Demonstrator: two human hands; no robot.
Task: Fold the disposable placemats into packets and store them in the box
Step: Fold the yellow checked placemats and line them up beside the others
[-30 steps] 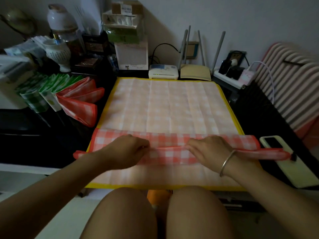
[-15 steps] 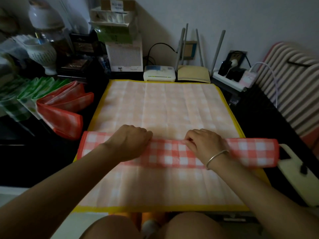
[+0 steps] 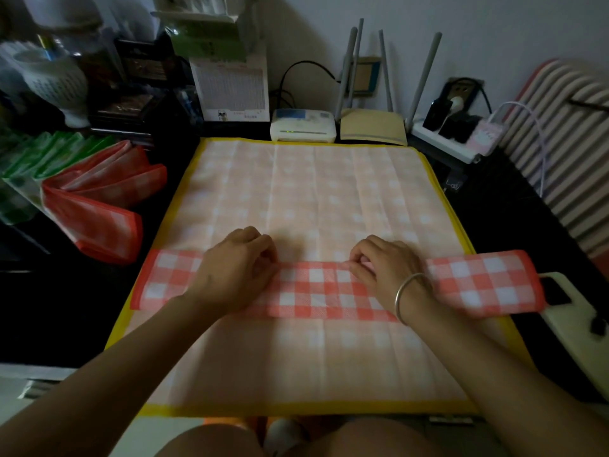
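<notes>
The red-checked placemat (image 3: pixel 316 291) lies folded into a long flat strip across the near half of a pale orange-checked mat (image 3: pixel 313 192) with a yellow border, which covers the middle of the dark table (image 3: pixel 66 308). The strip's ends reach past the mat's left and right borders. Both hands rest on it, either side of its middle. The left hand (image 3: pixel 230 275) and the right hand (image 3: pixel 389 272) each have curled fingers that pinch the strip's far edge. A metal bangle (image 3: pixel 407 291) sits on the right wrist.

The strip's right end overlaps a pale phone (image 3: pixel 573 318) lying near the table's right edge.

Towards the table's left edge, red-checked packets (image 3: pixel 95 206) stand leaning in a row, with green-checked packets (image 3: pixel 43 153) just behind them. They seem to sit in a clear-walled box (image 3: pixel 19 206), though its outline is hard to make out.

Along the table's far edge are a white modem (image 3: pixel 303 125), a router (image 3: pixel 372 127) with upright antennas and a power strip (image 3: pixel 458 140) with plugs in it. At the far left corner stand a white ceramic jar (image 3: pixel 56 80) and stacked cartons (image 3: pixel 230 87).
</notes>
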